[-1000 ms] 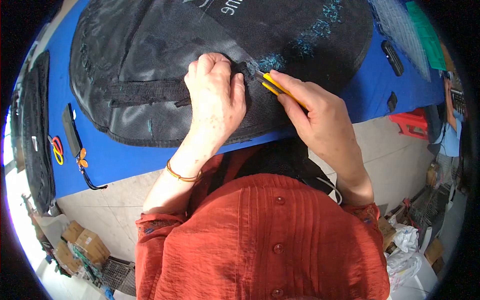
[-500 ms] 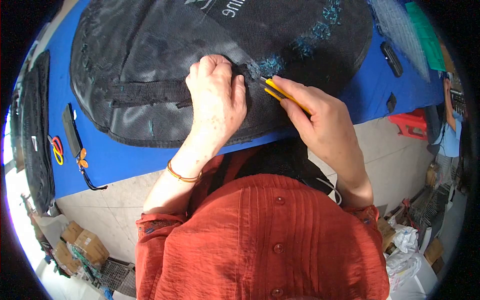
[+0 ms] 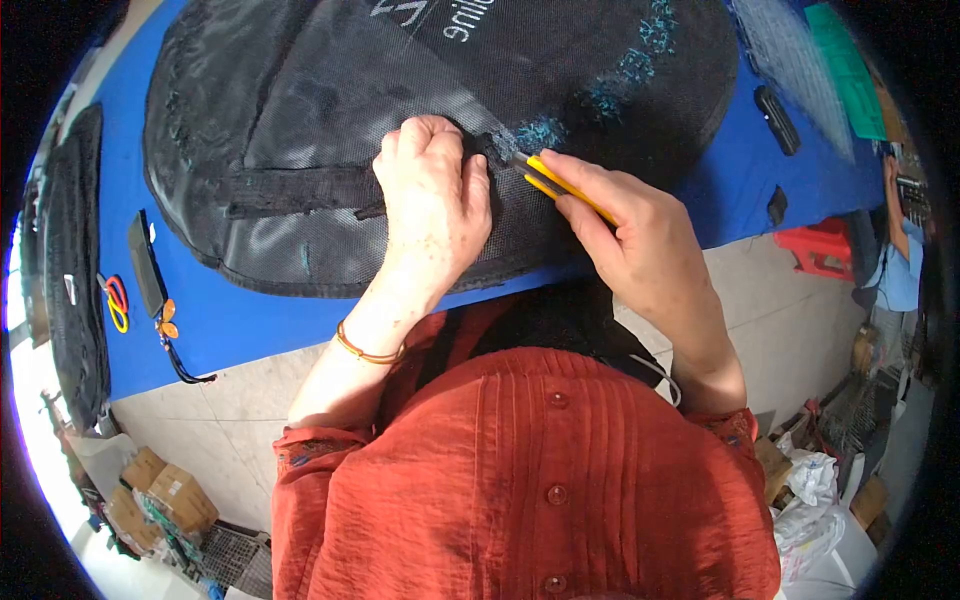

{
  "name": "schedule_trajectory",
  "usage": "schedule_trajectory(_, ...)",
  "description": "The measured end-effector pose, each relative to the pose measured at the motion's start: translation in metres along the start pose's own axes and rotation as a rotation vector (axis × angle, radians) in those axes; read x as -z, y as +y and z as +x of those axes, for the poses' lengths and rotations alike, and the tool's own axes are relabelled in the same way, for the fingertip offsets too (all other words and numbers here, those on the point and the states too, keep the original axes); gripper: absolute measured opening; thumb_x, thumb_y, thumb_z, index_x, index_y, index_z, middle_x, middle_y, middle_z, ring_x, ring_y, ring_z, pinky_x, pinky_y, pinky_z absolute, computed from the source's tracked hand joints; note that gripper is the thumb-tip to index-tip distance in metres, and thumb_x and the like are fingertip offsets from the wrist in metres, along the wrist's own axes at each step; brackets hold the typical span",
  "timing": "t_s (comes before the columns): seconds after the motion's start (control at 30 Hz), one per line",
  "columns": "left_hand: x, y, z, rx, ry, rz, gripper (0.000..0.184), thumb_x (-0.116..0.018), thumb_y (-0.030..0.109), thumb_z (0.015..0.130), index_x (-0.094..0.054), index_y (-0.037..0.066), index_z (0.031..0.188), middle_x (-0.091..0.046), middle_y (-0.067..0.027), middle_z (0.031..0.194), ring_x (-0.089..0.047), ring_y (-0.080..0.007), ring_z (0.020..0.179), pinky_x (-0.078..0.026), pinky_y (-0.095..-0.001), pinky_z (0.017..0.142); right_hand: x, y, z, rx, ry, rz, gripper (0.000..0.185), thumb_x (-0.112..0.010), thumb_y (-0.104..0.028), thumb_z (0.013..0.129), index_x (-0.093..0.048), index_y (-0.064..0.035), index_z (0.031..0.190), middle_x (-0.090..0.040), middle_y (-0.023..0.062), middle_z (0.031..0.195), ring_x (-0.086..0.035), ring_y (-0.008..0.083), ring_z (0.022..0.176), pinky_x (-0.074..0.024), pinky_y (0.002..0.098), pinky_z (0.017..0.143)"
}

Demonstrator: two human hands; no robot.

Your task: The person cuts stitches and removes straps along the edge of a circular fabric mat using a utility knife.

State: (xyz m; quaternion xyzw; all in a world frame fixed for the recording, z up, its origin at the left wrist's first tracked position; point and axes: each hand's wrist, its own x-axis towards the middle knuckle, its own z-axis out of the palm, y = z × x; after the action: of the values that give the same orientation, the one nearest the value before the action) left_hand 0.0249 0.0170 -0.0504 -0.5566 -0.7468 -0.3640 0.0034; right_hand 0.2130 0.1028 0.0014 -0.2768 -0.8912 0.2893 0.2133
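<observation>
- Holding the yellow-and-black knife (image 3: 545, 181) in your right hand (image 3: 635, 215), your fingers wrap its handle, with the blade just beside your left hand (image 3: 430, 195).
- Your left fingers are curled down over the near end of the dark band (image 3: 300, 190); their tips are hidden, so whether they pinch it or only press, you cannot tell from here.
- The black mesh piece (image 3: 350, 130) lies flat on the blue table (image 3: 240, 320), directly in front of you.
- Teal thread tufts (image 3: 605, 98) trail from near the blade toward the far right, so that stretch looks worked over.
- Left of your hand, the band lies along the mesh, apparently the part remaining; whether it is stitched down does not show.
- The mesh's long axis seems to run left to right, though its far edge is out of view.
- Your knife slants, blade pointing away and leftward, butt toward your right palm.
</observation>
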Motion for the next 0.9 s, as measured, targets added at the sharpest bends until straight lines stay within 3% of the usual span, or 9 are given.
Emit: schedule_trajectory(0.9,0.0009,0.0003,0.0004,0.011,-0.012,-0.003,0.025,-0.072,0.009,0.083,-0.067,-0.004,0.103,-0.062,-0.0171,0.111,-0.057,-0.0366,0.101,-0.045,-0.0452,0.09,-0.0059,-0.0002,0.0036,0.004,0.012,-0.049,0.029,-0.068,-0.012,0.094,-0.069,-0.0107,0.123,-0.067,0.0158,0.081,-0.068,0.0358,0.071,-0.0541,0.044,0.063)
